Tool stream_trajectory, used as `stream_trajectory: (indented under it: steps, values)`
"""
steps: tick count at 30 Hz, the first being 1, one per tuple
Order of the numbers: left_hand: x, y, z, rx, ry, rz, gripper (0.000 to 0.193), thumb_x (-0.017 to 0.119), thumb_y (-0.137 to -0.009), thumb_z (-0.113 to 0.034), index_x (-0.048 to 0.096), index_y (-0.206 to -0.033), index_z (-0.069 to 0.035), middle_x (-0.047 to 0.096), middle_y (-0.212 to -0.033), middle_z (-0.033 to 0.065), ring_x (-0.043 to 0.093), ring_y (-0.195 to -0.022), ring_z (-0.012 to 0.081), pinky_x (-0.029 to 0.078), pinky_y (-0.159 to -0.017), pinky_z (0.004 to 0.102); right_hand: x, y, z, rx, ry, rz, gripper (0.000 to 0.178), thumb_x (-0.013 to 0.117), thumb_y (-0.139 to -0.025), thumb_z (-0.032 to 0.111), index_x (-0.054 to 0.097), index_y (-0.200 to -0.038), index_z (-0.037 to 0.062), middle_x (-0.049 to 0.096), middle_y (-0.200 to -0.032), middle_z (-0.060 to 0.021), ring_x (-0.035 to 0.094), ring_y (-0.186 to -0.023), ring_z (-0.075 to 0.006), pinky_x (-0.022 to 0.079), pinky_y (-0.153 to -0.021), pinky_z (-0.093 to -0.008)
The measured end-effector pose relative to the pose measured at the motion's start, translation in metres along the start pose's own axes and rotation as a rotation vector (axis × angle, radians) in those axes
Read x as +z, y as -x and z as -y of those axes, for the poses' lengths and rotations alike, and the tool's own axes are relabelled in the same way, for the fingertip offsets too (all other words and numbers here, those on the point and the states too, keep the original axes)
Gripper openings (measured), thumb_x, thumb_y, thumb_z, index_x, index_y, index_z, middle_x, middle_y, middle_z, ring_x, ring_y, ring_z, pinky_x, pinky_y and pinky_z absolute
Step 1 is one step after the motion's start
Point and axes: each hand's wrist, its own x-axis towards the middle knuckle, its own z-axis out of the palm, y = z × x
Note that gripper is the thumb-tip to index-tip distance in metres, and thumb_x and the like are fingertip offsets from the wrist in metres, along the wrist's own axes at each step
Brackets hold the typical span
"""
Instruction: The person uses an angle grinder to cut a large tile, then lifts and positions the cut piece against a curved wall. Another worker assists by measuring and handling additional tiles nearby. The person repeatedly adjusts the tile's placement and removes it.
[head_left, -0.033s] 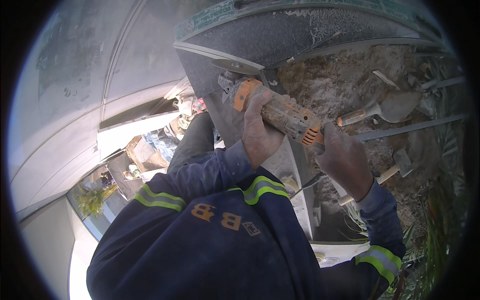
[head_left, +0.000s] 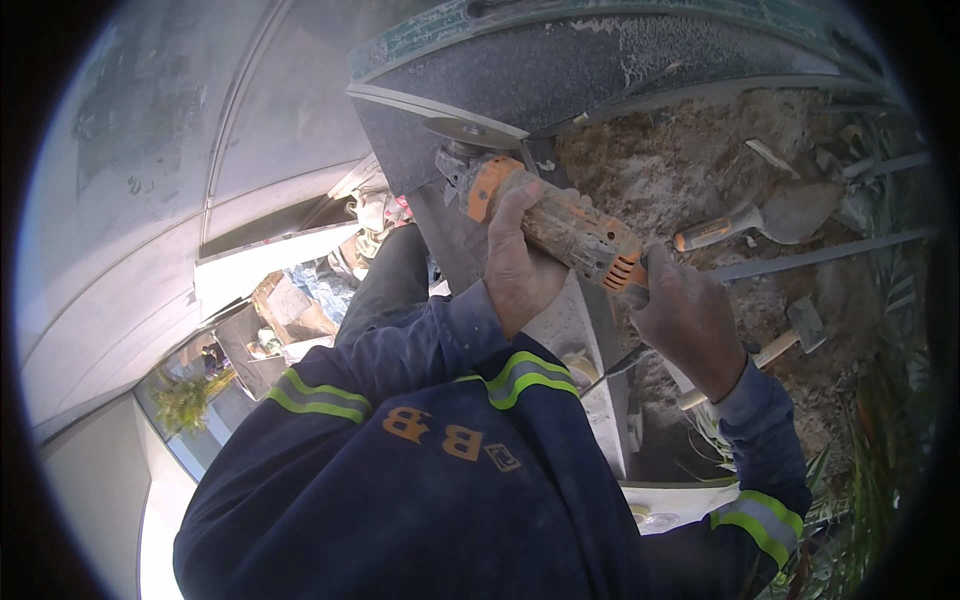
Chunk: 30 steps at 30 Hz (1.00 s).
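Note:
A dusty orange angle grinder (head_left: 585,230) lies slantwise across both my hands. My left hand (head_left: 522,262) is wrapped round the middle of its body. At the rear end, my right hand (head_left: 690,315) grips the tail close to the vent slots. The grinder's thin cutting disc (head_left: 470,132) is at the corner of the dark grey stone slab (head_left: 590,65), by its pale lower edge. Whether the disc touches the slab, I cannot tell. A power cord (head_left: 615,368) shows below my right hand.
On the dirt to the right lie a trowel (head_left: 795,215) with an orange and black handle, a hammer (head_left: 800,328) with a pale wooden handle, and a long flat strip (head_left: 820,254). Green leaves (head_left: 870,480) stand at the lower right. Cardboard and bags (head_left: 290,305) are heaped at the left.

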Motion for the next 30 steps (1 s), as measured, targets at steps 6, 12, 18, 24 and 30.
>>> stream_trajectory:
  steps: [6, 12, 18, 24, 30]
  values:
    - [-0.002, -0.004, -0.007, -0.022, -0.025, 0.009, 0.050, 0.076, -0.087, -0.030, 0.051, -0.125, -0.010, 0.056, -0.123, 0.0162, 0.053, -0.125, 0.0353, 0.039, -0.113, 0.0555, 0.002, -0.005, 0.004, 0.015, -0.019, -0.010, 0.014, 0.068, -0.080, 0.008, 0.059, -0.088, 0.0023, 0.067, -0.068, -0.0192, 0.071, -0.064, -0.0370, 0.057, -0.061, -0.0484]
    - [0.000, -0.007, -0.015, -0.013, -0.029, 0.012, 0.050, 0.076, -0.087, -0.030, 0.051, -0.125, -0.009, 0.056, -0.123, 0.0169, 0.053, -0.125, 0.0359, 0.039, -0.114, 0.0558, 0.003, -0.011, 0.007, 0.013, 0.004, -0.004, 0.017, 0.068, -0.079, 0.006, 0.057, -0.091, 0.0021, 0.066, -0.067, -0.0190, 0.070, -0.063, -0.0372, 0.057, -0.059, -0.0483]
    - [-0.003, -0.010, -0.020, -0.012, -0.020, 0.018, 0.049, 0.075, -0.087, -0.030, 0.051, -0.125, -0.008, 0.055, -0.123, 0.0169, 0.052, -0.126, 0.0356, 0.039, -0.113, 0.0560, 0.005, -0.016, 0.012, -0.007, 0.021, -0.015, 0.016, 0.068, -0.077, 0.005, 0.060, -0.091, 0.0018, 0.067, -0.067, -0.0187, 0.071, -0.063, -0.0357, 0.057, -0.059, -0.0462]
    - [-0.004, -0.012, -0.026, -0.012, -0.023, 0.011, 0.053, 0.073, -0.088, -0.030, 0.048, -0.129, -0.007, 0.053, -0.125, 0.0168, 0.051, -0.127, 0.0354, 0.038, -0.113, 0.0567, 0.010, -0.021, 0.012, -0.009, 0.011, -0.006, 0.022, 0.072, -0.086, 0.015, 0.055, -0.093, 0.0031, 0.064, -0.066, -0.0185, 0.068, -0.062, -0.0374, 0.055, -0.057, -0.0474]
    - [-0.008, -0.017, -0.033, -0.011, -0.030, 0.006, 0.057, 0.071, -0.089, -0.029, 0.043, -0.134, -0.007, 0.051, -0.127, 0.0174, 0.050, -0.128, 0.0359, 0.038, -0.113, 0.0570, 0.013, -0.029, 0.017, 0.007, -0.004, -0.017, 0.023, 0.073, -0.086, 0.017, 0.056, -0.093, 0.0027, 0.065, -0.067, -0.0183, 0.068, -0.063, -0.0373, 0.055, -0.058, -0.0476]
